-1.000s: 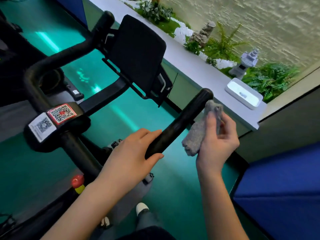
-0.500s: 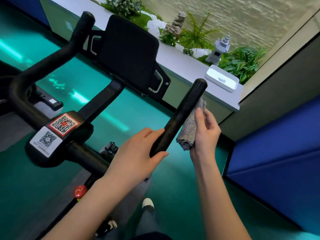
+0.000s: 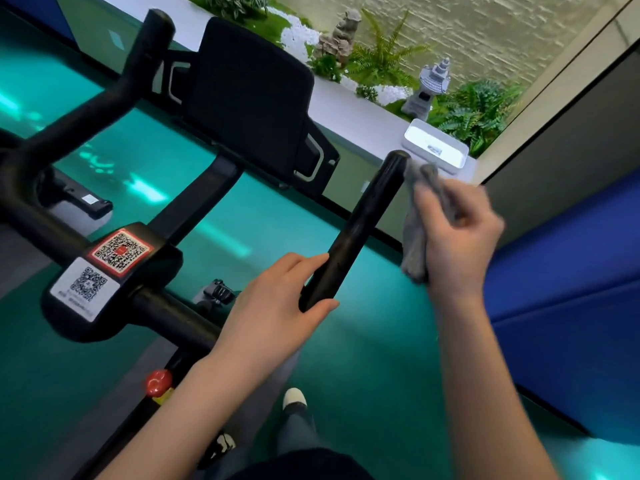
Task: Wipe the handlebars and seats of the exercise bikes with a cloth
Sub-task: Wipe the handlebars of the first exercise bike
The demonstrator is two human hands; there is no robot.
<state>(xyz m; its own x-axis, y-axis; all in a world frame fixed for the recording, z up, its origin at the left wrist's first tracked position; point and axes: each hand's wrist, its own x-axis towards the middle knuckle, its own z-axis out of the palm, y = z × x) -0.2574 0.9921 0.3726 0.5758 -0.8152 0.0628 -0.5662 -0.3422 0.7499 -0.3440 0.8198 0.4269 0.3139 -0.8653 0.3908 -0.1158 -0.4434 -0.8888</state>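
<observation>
Head view, looking down over a teal floor (image 3: 242, 216) streaked with bright reflections from 9 o'clock through centre. At 3 to 4 o'clock, a large blue padded block (image 3: 571, 306). Across the left half, black exercise-bike handlebars (image 3: 360, 223): one bar rising toward 11 o'clock, the other running from centre up toward 1 o'clock, ending in a rounded tip. Between the two bars, at 12 o'clock, a black rectangular panel (image 3: 249, 98), tilted on its bracket. Behind it, from 12 to 2 o'clock, a long white surface (image 3: 349, 112) backed by green ferns (image 3: 474, 112) and a small stone lantern (image 3: 429, 88).

Left hand (image 3: 277, 306) just below centre, fingers over and thumb under the near end of the right-side bar, gripping it. Right hand (image 3: 457, 237) at 3 o'clock of the bar, motion-blurred, fingers and thumb pinching a grey cloth (image 3: 414, 237). Cloth hanging bunched beside the bar's upper half, its top at the bar's tip; touching or just apart, too blurred to tell.

On the white surface at 1 o'clock, a shallow white tray (image 3: 420, 135), something small inside. On the handlebar clamp at 9 o'clock, a red QR sticker (image 3: 119, 251) and a white QR sticker (image 3: 83, 284), side by side. At 7 o'clock, a red knob (image 3: 158, 382). At 6 o'clock, a white shoe toe (image 3: 294, 398).
</observation>
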